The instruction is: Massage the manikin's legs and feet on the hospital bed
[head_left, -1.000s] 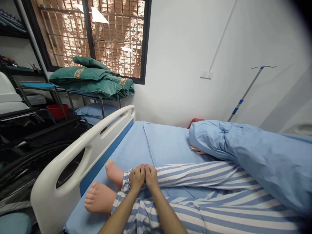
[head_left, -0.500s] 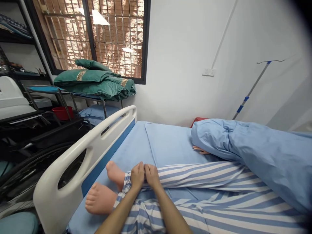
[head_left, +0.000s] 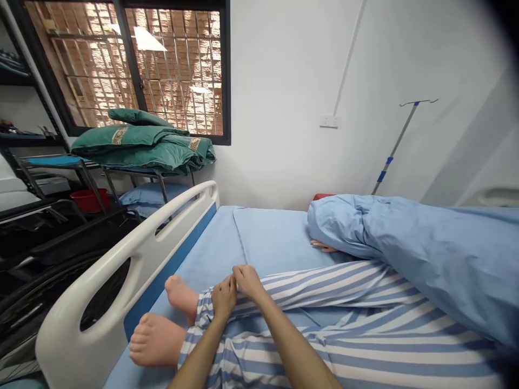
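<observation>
A manikin in blue-and-white striped trousers lies on a blue bed sheet, its bare feet toward the footboard. My left hand is closed on the far trouser leg, just above the ankle of the far foot. Right beside it, my right hand is closed at the same leg, a little farther up the shin and touching the left. Both sets of fingertips are hidden, along with the cloth inside them. My forearms cross over the near leg, whose foot sticks out to the left.
A white footboard bounds the bed at left, with a black wheelchair beyond it. Blue bedding covers the manikin's upper part, and one manikin hand shows below it. Green quilts lie stacked below the window. An IV pole stands behind.
My right hand has lifted slightly and shifted forward past the left, its wrist more bent. My left hand remains at the lower shin. The camera view has turned a little to the right.
</observation>
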### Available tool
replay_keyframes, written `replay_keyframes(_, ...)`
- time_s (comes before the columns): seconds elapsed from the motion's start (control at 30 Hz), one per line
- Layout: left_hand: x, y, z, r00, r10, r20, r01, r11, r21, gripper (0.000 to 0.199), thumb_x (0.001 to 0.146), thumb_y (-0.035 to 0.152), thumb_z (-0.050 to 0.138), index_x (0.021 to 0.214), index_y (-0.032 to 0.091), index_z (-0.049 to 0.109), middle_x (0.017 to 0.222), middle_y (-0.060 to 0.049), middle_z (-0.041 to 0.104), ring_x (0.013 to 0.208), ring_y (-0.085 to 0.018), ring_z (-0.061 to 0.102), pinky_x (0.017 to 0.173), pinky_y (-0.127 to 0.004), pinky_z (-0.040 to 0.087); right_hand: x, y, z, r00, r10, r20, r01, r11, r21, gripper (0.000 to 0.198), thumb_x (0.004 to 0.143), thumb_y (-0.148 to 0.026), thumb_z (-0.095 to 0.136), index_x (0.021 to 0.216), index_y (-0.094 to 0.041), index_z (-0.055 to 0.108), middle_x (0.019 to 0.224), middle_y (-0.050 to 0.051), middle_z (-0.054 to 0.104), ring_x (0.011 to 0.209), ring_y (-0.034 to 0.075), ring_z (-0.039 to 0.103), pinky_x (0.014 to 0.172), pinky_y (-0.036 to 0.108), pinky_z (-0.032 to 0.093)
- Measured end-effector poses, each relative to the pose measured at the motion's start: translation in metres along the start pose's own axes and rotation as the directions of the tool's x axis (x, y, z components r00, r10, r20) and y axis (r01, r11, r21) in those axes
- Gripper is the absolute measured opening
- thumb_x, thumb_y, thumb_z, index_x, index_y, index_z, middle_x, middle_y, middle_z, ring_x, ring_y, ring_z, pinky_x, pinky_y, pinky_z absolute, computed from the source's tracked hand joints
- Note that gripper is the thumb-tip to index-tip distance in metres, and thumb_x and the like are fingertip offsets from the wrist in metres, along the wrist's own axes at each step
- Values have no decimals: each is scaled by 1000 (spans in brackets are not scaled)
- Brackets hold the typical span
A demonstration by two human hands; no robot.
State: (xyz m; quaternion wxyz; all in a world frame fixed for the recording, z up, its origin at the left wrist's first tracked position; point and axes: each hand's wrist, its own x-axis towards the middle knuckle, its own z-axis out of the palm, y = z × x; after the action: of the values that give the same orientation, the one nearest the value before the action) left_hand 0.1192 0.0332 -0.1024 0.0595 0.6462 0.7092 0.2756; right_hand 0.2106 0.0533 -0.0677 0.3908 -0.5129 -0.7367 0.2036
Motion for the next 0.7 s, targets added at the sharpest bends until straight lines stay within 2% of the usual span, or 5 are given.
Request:
replay_keyframes(0.1,-2,1,1,999,-29,-12,29,1000,11,43,82,38,18,72,21,57,74,-4,62,69,-15,52,59,-24,27,-5,7,-4,997,20,-68,-28,991,-128,42,83,-31,26,52,-16,51,49,0,50,47,8,38,47,21,20)
replay_keyframes(0.27,3,-1,3,1000,-7,-13,6,1000,-28,39,80,37,23,77,22,58,80,-3,62,69,-14,52,60,-23,28,-21,21,10,990,90,-111,-124,927,-355,40,83,-32,27,62,-18,58,63,4,61,54,11,48,50,22,22)
replay_keyframes(0.47,30,19,-12,997,-57,46,66,975,-213,48,81,34,17,59,17,56,59,-3,58,59,-11,50,55,-20,32,-16,18,6,982,174,-69,-187,923,-337,46,86,-31,20,66,-18,59,71,4,63,63,11,53,54,21,27)
replay_keyframes(0.57,25,26,-9,1000,7,21,-5,996,-84,46,81,32,17,69,16,59,67,-5,60,62,-12,51,57,-21,33,-15,18,5,976,203,-77,-217,928,-304,48,86,-31,17,69,-17,60,73,5,63,66,12,54,55,21,28)
replay_keyframes(0.7,5,21,2,995,74,62,-81,989,121,33,79,24,29,97,17,56,93,-9,60,74,-17,53,63,-26,33,-14,18,3,986,168,-18,-165,938,-305,48,87,-29,16,72,-16,60,76,6,63,69,12,55,57,21,30)
